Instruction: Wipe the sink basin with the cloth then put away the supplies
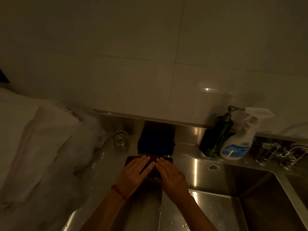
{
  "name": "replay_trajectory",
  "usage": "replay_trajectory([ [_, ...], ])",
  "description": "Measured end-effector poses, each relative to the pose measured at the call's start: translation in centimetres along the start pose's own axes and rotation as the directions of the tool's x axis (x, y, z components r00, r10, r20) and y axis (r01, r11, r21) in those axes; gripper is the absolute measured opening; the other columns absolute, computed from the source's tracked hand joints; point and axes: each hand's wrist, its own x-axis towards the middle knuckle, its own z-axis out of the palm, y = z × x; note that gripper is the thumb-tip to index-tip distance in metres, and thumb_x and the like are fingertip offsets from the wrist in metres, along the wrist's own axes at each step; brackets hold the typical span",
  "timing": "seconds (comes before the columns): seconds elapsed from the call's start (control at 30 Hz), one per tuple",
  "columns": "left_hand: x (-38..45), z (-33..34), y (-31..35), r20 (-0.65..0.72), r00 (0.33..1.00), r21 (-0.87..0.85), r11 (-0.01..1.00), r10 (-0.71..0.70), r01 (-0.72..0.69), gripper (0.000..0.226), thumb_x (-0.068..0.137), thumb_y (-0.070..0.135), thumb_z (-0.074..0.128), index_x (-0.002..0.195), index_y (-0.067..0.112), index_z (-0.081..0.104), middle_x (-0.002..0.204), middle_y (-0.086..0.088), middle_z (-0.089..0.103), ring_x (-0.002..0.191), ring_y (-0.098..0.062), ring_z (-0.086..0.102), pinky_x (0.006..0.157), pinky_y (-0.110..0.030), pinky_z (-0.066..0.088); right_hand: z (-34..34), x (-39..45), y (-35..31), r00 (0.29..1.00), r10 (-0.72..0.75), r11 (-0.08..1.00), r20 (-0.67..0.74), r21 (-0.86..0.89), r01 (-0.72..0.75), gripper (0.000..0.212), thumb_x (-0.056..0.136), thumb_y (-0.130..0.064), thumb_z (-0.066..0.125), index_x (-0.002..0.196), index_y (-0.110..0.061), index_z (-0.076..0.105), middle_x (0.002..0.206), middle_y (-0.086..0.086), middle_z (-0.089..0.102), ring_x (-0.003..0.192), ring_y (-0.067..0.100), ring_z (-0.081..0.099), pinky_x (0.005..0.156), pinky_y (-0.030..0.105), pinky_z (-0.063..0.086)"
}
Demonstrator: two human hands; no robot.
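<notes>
A dark red folded cloth (154, 161) lies on the steel counter at the sink's back left corner. My left hand (135, 172) and my right hand (171, 175) both rest flat on it, fingers straight, fingertips nearly meeting. A dark blue folded cloth (155, 140) sits just behind it against the backsplash. The steel sink basin (225, 212) opens to the right and below, its wall wet and shiny. A white spray bottle (240, 142) and a dark pump bottle (216, 137) stand on the back ledge to the right.
White folded towels (38, 144) are piled on the left. A small glass (120, 139) stands left of the blue cloth. Chrome tap handles (281, 154) sit at the far right. A tiled wall (150, 64) rises behind. The scene is dim.
</notes>
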Motion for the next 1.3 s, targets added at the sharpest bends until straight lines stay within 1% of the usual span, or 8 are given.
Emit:
replay_trajectory([
  [0.3, -1.0, 3.7, -1.3, 0.021, 0.999, -0.017, 0.999, -0.046, 0.046, 0.03, 0.105, 0.013, 0.026, 0.122, 0.012, 0.05, 0.107, -0.013, 0.072, 0.098, -0.025, 0.071, 0.084, -0.036, 0.057, 3.6, -0.1, 1.6, 1.0, 0.019, 1.0, 0.016, 0.023, -0.02, 0.082, 0.045, -0.007, 0.09, 0.115, -0.009, 0.048, 0.107, 0.011, 0.068, 0.102, 0.022, 0.063, 0.089, 0.035, 0.046],
  [0.47, -1.8, 5.3, -1.8, 0.041, 0.997, -0.025, 0.997, -0.068, 0.07, 0.028, 0.104, 0.012, 0.027, 0.122, 0.011, 0.05, 0.107, -0.012, 0.072, 0.097, -0.024, 0.071, 0.084, -0.035, 0.057, 6.0, -0.5, 2.6, 0.999, 0.048, 0.999, -0.023, 0.022, -0.048, 0.031, 0.087, -0.012, 0.051, 0.118, -0.01, 0.047, 0.115, 0.009, 0.064, 0.105, 0.022, 0.062, 0.091, 0.035, 0.048],
  [0.53, -2.1, 5.7, -1.7, 0.046, 0.995, -0.027, 0.996, -0.083, 0.084, 0.029, 0.105, 0.013, 0.027, 0.121, 0.011, 0.05, 0.108, -0.012, 0.072, 0.098, -0.024, 0.071, 0.086, -0.036, 0.056, 6.6, -0.7, 2.7, 0.998, 0.062, 0.998, -0.011, 0.019, -0.062, 0.027, 0.093, -0.015, 0.041, 0.119, -0.01, 0.047, 0.113, 0.01, 0.065, 0.106, 0.022, 0.061, 0.089, 0.035, 0.048],
  [0.67, -2.6, 6.0, -1.6, 0.109, 0.987, -0.037, 0.992, -0.115, 0.119, 0.033, 0.105, 0.015, 0.02, 0.121, 0.011, 0.049, 0.108, -0.011, 0.072, 0.099, -0.022, 0.071, 0.088, -0.034, 0.054, 6.3, -0.7, 2.5, 0.989, 0.084, 0.995, 0.124, 0.034, -0.089, 0.078, 0.049, -0.012, 0.087, 0.116, -0.012, 0.046, 0.108, 0.008, 0.068, 0.101, 0.021, 0.064, 0.082, 0.036, 0.051],
  [0.73, -2.9, 6.0, -1.4, 0.161, 0.977, -0.039, 0.988, -0.141, 0.149, 0.035, 0.105, 0.015, 0.017, 0.122, 0.012, 0.047, 0.109, -0.009, 0.072, 0.099, -0.02, 0.071, 0.096, -0.03, 0.049, 6.3, -0.9, 2.3, 0.982, 0.085, 0.995, 0.17, 0.033, -0.092, 0.09, 0.038, -0.014, 0.092, 0.114, -0.013, 0.046, 0.105, 0.007, 0.069, 0.098, 0.02, 0.065, 0.081, 0.033, 0.051],
  [0.9, -4.1, 6.6, -1.1, 0.252, 0.942, -0.035, 0.971, -0.221, 0.237, 0.044, 0.106, 0.014, 0.012, 0.146, 0.018, 0.03, 0.115, -0.008, 0.069, 0.109, -0.02, 0.064, 0.117, -0.023, 0.016, 6.6, -1.0, 2.1, 0.979, 0.105, 0.994, 0.174, 0.01, -0.108, 0.074, 0.033, -0.012, 0.093, 0.102, -0.009, 0.068, 0.102, 0.008, 0.07, 0.094, 0.021, 0.066, 0.078, 0.033, 0.052],
  [1.1, -4.1, 6.6, -0.3, 0.254, 0.929, -0.041, 0.956, -0.271, 0.29, 0.028, 0.096, 0.012, 0.034, 0.121, 0.01, 0.046, 0.111, -0.01, 0.071, 0.101, -0.022, 0.07, 0.118, -0.021, 0.009, 6.1, -0.9, 1.4, 0.963, 0.138, 0.989, 0.23, 0.012, -0.145, 0.073, 0.031, -0.016, 0.094, 0.099, -0.01, 0.069, 0.102, 0.007, 0.07, 0.095, 0.021, 0.066, 0.076, 0.033, 0.053],
  [1.3, -3.7, 5.9, 0.3, 0.361, 0.885, 0.006, 0.95, -0.293, 0.312, 0.047, 0.075, 0.018, 0.042, 0.121, 0.011, 0.045, 0.111, -0.008, 0.071, 0.102, -0.021, 0.069, 0.119, -0.021, -0.003, 5.3, -0.7, 0.7, 0.932, 0.196, 0.98, 0.305, -0.027, -0.197, 0.073, 0.036, -0.025, 0.092, 0.104, -0.014, 0.068, 0.107, 0.003, 0.069, 0.099, 0.018, 0.065, 0.081, 0.031, 0.05],
])
